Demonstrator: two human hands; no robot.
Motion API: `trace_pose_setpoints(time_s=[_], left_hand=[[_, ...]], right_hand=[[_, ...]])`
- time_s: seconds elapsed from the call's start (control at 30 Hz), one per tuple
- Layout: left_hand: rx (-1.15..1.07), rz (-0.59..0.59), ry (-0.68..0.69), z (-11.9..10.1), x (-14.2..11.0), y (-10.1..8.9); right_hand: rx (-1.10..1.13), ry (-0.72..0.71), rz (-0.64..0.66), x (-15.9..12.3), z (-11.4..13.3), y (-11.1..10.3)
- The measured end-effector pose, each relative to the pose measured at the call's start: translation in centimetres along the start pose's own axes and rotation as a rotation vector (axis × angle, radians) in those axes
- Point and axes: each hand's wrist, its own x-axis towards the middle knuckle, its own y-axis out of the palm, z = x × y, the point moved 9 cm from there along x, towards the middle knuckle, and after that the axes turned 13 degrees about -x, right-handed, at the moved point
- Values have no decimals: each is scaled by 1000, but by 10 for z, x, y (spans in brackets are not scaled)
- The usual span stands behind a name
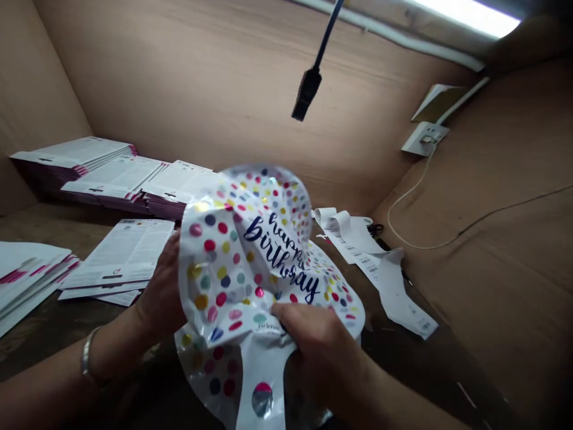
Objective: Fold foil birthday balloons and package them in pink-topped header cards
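A flat, creased foil balloon [242, 257] fills the middle of the head view. It is white with coloured dots and dark "happy birthday" lettering. My right hand [322, 346] is closed on its lower part, thumb on the front by the small print above the tail [262, 382]. Along the balloon's left edge is my left hand [163, 292], a bangle on its wrist. Its fingers go behind the foil, so their grip is hidden. More dotted foil shows below and to the right, partly covered.
Stacks of white printed packets [111, 173] line the back left, with loose packets [128, 251] nearer and another pile [27, 275] far left. Curled label strips [380, 269] lie right. A black connector [308, 92] hangs overhead; a wall socket [425, 138] trails a cable.
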Motion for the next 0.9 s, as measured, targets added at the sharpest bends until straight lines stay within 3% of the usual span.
trace_pose_setpoints(time_s=[0.1, 0.23, 0.3, 0.43, 0.5, 0.63, 0.73, 0.9], left_hand=[[34, 0, 113, -23, -27, -17], [33, -58, -80, -25, -46, -36], [53, 62, -83, -26, -50, -23], [-3, 434, 79, -27, -63, 27], [-39, 524, 37, -19, -67, 40], [-112, 606, -126, -5, -73, 46], [-206, 660, -169, -4, -81, 47], [-132, 536, -327, 30, -86, 37]], right_hand=[[17, 100, 100, -28, -3, 28], [24, 177, 154, -45, -10, 50], [30, 180, 177, -44, -10, 59], [100, 118, 208, -37, -2, 61], [115, 123, 251, -44, -6, 55], [13, 209, 347, -81, -50, 47], [-20, 257, 365, -107, -90, 55], [-3, 329, 274, -113, -123, 71]])
